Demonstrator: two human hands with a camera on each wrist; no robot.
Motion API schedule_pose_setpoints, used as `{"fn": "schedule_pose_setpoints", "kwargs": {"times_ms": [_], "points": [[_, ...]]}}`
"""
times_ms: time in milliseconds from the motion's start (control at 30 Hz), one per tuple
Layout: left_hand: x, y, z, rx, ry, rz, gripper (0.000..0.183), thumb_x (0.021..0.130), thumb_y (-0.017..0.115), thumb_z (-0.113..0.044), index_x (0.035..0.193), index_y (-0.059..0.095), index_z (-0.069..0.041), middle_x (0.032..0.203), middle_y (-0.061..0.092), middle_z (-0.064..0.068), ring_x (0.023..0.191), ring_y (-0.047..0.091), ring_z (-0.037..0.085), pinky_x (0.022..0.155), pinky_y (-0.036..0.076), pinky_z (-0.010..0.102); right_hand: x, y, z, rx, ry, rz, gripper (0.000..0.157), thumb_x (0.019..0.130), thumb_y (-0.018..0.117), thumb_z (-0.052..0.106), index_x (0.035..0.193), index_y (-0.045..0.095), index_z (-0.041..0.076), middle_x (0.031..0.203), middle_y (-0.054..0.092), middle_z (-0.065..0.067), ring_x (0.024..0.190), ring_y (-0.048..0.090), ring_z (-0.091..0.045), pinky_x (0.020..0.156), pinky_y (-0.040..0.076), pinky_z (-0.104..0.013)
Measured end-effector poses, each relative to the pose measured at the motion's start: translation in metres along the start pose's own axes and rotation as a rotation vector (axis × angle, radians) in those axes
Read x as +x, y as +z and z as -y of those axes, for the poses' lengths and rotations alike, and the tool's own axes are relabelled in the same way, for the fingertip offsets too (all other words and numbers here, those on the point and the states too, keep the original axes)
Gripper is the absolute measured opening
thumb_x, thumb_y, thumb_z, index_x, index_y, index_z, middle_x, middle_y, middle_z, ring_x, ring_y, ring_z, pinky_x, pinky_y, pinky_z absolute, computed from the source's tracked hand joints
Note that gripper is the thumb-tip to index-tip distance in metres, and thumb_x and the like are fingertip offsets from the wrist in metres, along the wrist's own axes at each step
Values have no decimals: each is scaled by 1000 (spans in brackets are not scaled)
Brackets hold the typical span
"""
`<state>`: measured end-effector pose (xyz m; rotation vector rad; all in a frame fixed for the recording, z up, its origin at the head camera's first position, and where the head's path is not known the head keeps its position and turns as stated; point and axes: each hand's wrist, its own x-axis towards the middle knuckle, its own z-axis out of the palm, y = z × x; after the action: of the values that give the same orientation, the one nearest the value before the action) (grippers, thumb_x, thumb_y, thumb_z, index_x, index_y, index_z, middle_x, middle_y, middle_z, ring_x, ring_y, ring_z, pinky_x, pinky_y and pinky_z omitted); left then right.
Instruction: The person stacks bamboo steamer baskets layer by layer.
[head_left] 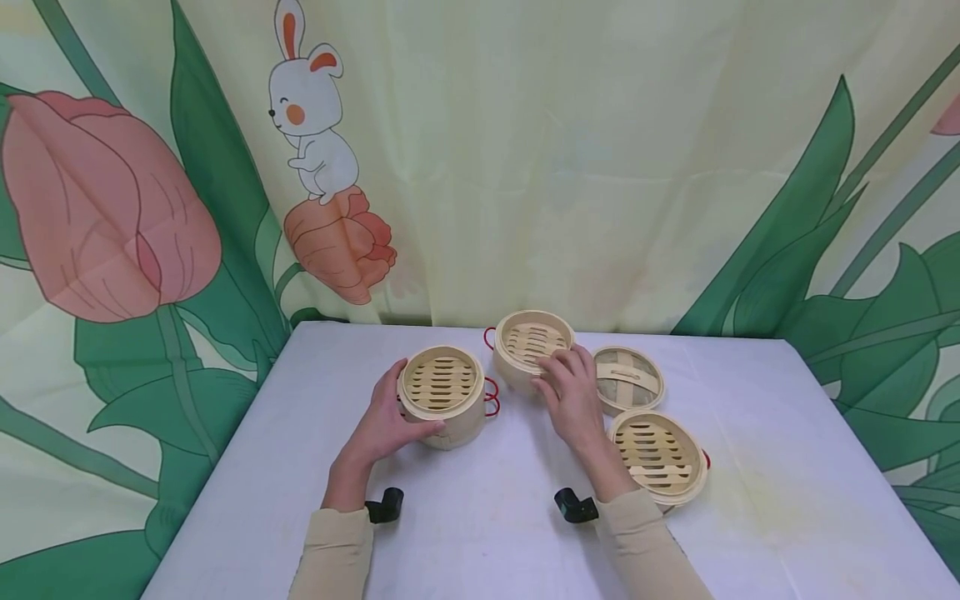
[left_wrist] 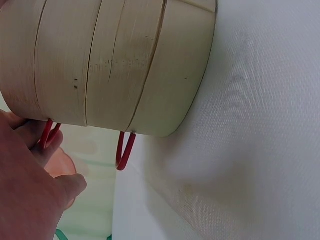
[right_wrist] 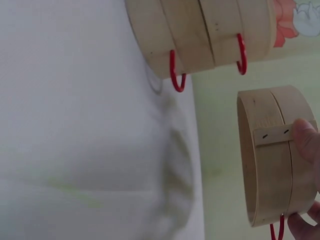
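Note:
Two bamboo steamer baskets [head_left: 465, 421] with red loops are stacked on the table, slatted floor facing up. My left hand [head_left: 382, 421] grips this stack from the left, thumb along the front and fingers round the far side. Behind and right of it, my right hand [head_left: 573, 396] holds another bamboo steamer basket [right_wrist: 265, 165] by its side wall. The right wrist view shows that basket raised off the table, its open underside visible and a red loop [right_wrist: 277, 230] beside the fingertips. In the left wrist view, the stack's red loop [left_wrist: 125, 152] hangs near the table.
Right of the right hand lies a round woven bamboo lid [head_left: 630, 379] with a strap handle. Closer to me, another slatted steamer basket [head_left: 660, 454] overlaps the right forearm's edge. A printed curtain [head_left: 562, 208] hangs behind the white table [head_left: 480, 542].

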<state>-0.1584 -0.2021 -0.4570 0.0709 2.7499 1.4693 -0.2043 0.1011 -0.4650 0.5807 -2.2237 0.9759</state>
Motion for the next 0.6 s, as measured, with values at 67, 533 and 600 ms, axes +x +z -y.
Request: {"fn": "schedule_pose_setpoints", "kwargs": {"times_ms": [67, 533, 600], "points": [[1, 0, -1, -4, 0, 1, 127, 68, 92, -46, 160, 13, -10, 161, 18, 16, 147, 20, 33, 115, 24, 59, 3, -2, 3, -4, -2, -7, 26, 81, 82, 5, 105, 73, 2, 109, 60, -17, 124, 42, -48, 107, 31, -57], [-1, 1, 0, -6, 0, -1, 126, 67, 93, -44, 160, 13, -11, 161, 19, 16, 147, 20, 33, 115, 24, 58, 13, -13, 20, -6, 1, -35, 25, 82, 82, 7, 105, 73, 3, 109, 59, -16, 126, 41, -47, 108, 31, -57], [-1, 1, 1, -8, 2, -3, 126, 67, 93, -44, 160, 14, -11, 161, 19, 16, 147, 20, 33, 115, 24, 58, 14, -15, 22, -6, 15, -27, 24, 83, 82, 7, 106, 73, 4, 110, 59, -15, 127, 41, -46, 108, 31, -57]]}}
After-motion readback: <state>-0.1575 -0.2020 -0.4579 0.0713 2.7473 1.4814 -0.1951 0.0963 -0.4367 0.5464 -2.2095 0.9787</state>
